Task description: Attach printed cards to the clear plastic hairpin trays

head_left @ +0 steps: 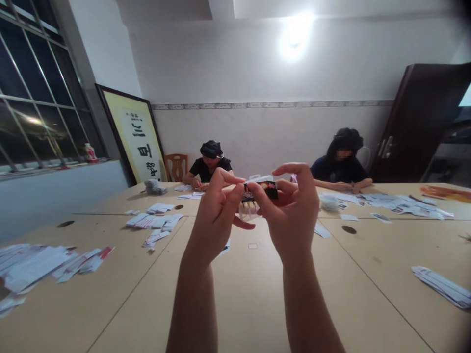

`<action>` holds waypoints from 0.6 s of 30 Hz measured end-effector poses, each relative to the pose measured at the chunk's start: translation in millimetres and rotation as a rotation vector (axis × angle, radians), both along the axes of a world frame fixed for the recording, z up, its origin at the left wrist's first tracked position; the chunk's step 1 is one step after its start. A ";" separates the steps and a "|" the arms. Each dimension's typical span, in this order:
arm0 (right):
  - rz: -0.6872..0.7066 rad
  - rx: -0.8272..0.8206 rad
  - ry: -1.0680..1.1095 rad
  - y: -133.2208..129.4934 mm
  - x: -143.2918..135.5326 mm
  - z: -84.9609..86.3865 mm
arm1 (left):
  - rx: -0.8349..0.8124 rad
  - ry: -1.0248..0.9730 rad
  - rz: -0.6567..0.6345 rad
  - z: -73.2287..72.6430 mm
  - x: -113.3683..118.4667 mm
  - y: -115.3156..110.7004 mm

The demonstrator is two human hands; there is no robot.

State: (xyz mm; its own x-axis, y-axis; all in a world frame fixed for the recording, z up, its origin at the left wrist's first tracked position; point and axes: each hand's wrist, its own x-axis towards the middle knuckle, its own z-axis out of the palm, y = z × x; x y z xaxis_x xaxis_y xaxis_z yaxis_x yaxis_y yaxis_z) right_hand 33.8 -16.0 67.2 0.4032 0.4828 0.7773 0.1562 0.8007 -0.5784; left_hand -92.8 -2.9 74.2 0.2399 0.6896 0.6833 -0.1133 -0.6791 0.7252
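Above the table, in the middle of the head view, I hold up a small clear plastic package with a black printed label (271, 189). Its see-through lower part (248, 210) shows something pale yellowish inside, too small to name. My left hand (215, 220) pinches the package's left side between thumb and fingers. On the other side my right hand (292, 211) grips it, thumb across the label and forefinger raised above the top edge. Part of the package is hidden behind my fingers. A white slip (225, 246) lies on the table, partly behind my left hand.
Piles of white paper packets (37, 267) lie on the left of the table (250, 299), with more packets (156, 220) farther back. Another stack (441, 287) is at right. Across sit two people (209, 164) (340, 162), with scattered papers (401, 203) before the right one.
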 end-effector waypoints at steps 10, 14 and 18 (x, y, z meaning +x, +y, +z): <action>-0.138 -0.009 -0.163 6.6 4.0 -1.5 | -0.018 0.027 0.055 -1.2 0.0 6.5; -0.240 0.030 -0.252 8.0 6.4 -2.7 | -0.029 0.038 0.043 -0.7 -1.5 7.1; -0.306 0.066 -0.293 7.7 6.8 -2.7 | -0.023 0.053 0.058 -1.3 -1.8 6.9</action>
